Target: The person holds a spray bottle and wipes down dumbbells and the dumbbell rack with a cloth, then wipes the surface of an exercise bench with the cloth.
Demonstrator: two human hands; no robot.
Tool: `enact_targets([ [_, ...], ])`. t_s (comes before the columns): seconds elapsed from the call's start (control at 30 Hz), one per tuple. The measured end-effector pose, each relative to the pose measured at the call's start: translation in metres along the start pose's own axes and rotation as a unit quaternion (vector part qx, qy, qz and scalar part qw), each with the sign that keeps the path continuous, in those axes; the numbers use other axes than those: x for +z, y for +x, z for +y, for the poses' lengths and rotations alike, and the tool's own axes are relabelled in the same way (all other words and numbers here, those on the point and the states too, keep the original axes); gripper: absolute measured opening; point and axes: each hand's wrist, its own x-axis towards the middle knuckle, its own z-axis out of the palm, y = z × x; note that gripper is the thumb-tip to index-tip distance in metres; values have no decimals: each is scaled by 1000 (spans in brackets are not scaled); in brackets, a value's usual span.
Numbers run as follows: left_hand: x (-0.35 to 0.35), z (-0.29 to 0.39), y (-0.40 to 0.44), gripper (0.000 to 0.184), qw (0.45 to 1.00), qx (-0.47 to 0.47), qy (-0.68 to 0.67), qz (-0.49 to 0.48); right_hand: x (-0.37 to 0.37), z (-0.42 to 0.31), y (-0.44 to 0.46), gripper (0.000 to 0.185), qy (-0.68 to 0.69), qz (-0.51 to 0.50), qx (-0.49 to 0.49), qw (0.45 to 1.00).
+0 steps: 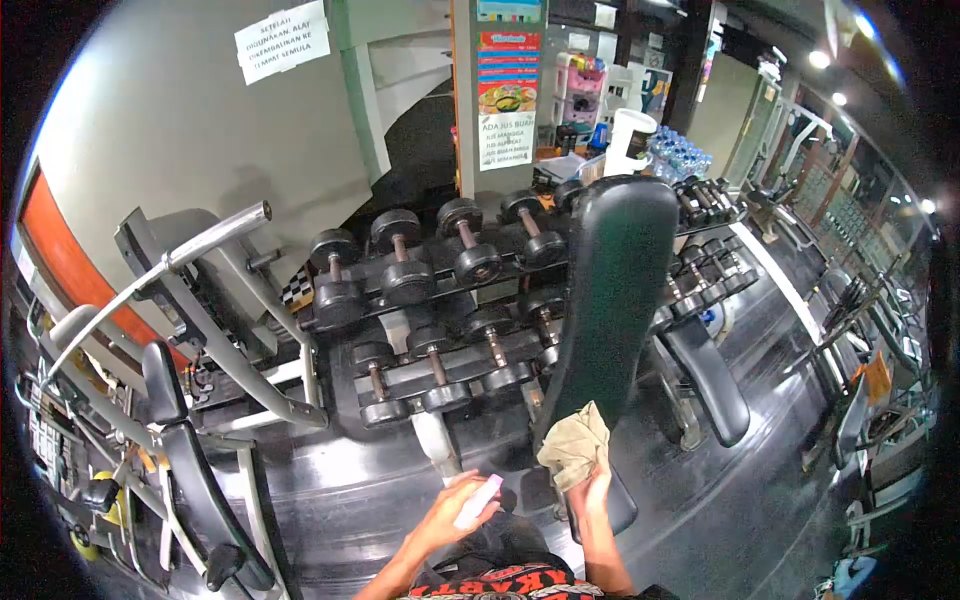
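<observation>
My left hand (452,512) is closed around a small white object with a pink end (478,502), perhaps a bottle; its exact kind is not clear. In my right hand (597,492) is a crumpled beige cloth (577,445), raised in front of the black padded bench. The tall backrest (625,270) of that bench stands upright before me, and its seat pad (612,505) shows below and behind my right hand. Whether the cloth touches the padding, I cannot tell.
A two-tier dumbbell rack (390,375) runs behind the bench. To the left stands a weight machine with a metal bar (170,262); a second black bench (708,385) is at the right. Farther back are a white bucket (630,140) and several water bottles (680,157).
</observation>
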Motion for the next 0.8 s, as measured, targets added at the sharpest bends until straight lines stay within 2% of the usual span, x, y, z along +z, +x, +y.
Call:
enact_targets([
  [0.17, -8, 25, -30, 31, 999, 22, -12, 31, 18, -40, -57, 52, 26, -25, -9, 999],
  [0.23, -9, 40, -39, 29, 983, -132, -128, 22, 16, -48, -76, 53, 16, -1, -18, 1000],
  [0.3, -5, 48, -40, 28, 983, -111, -145, 18, -2, -51, -83, 52, 19, -4, -25, 999],
  [0.37, -1, 59, -43, 36, 948, -186, -257, -1, -20, -54, -88, 50, 23, 15, -37, 999],
  [0.4, 5, 56, -41, 44, 965, -110, -239, 10, -22, -58, -90, 49, 26, 22, -41, 999],
  [0.53, 20, 74, -33, 39, 955, -134, -260, 41, -15, -76, -97, 50, 2, 33, -54, 998],
  [0.6, 32, 76, -26, 41, 936, -92, -330, 78, -10, -93, -97, 50, 3, 10, -42, 999],
  [0.7, 47, 89, -12, 36, 932, -109, -321, 129, -35, -115, -81, 51, -7, 13, -50, 999],
  [0.73, 52, 96, -6, 25, 933, -115, -312, 134, -46, -124, -74, 50, 15, 6, -36, 999],
  [0.8, 65, 105, 4, 26, 939, -115, -289, 146, -42, -148, -74, 50, -2, 7, -49, 999],
])
